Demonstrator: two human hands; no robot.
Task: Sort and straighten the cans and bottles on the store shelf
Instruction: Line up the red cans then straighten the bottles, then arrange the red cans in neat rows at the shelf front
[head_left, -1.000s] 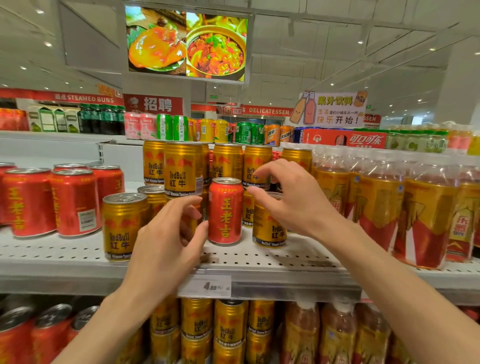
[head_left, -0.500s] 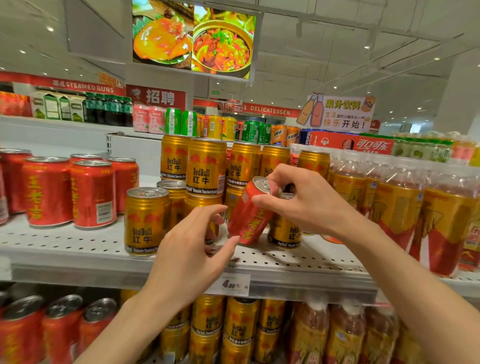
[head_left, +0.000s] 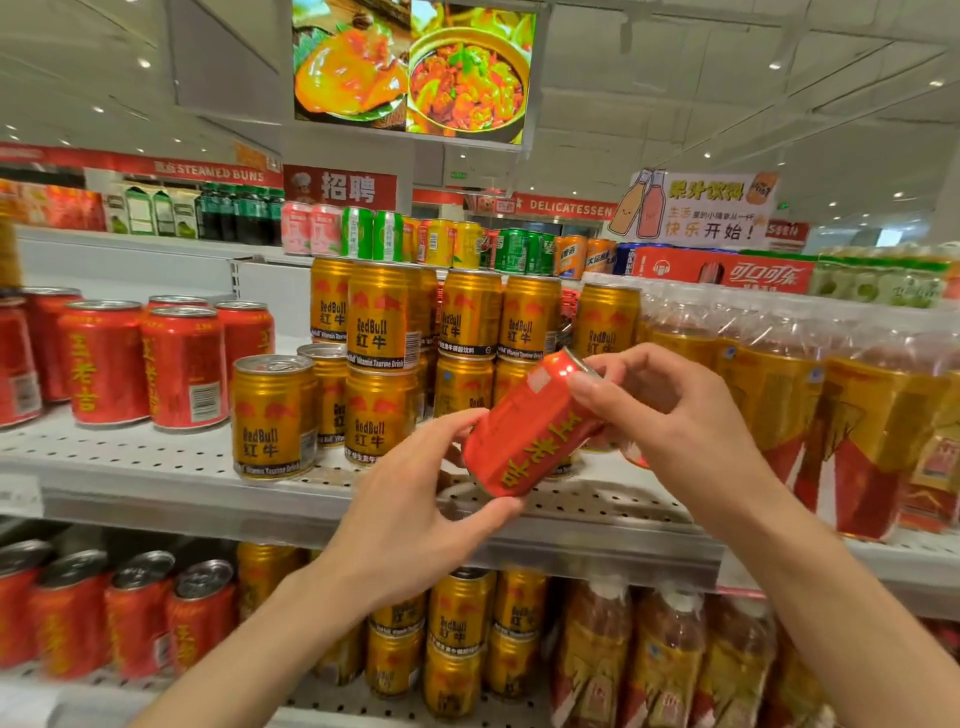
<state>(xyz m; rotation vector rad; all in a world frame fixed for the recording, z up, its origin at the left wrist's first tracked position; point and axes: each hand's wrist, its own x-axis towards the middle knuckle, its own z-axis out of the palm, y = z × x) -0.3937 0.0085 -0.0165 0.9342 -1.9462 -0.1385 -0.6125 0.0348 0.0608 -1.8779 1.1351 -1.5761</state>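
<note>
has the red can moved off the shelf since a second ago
Yes. The red can stood upright among the gold Red Bull cans; now it is lifted off the shelf, tilted, held by both the right hand and left hand.

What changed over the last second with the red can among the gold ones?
The right hand lifted the red can off the shelf, tilting it; the left hand now grips its lower end too. The gold cans and the red cans at left stayed put.

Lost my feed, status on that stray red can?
Both hands, left hand and right hand, grip red can, tilted, off the shelf. Path clear.
</note>
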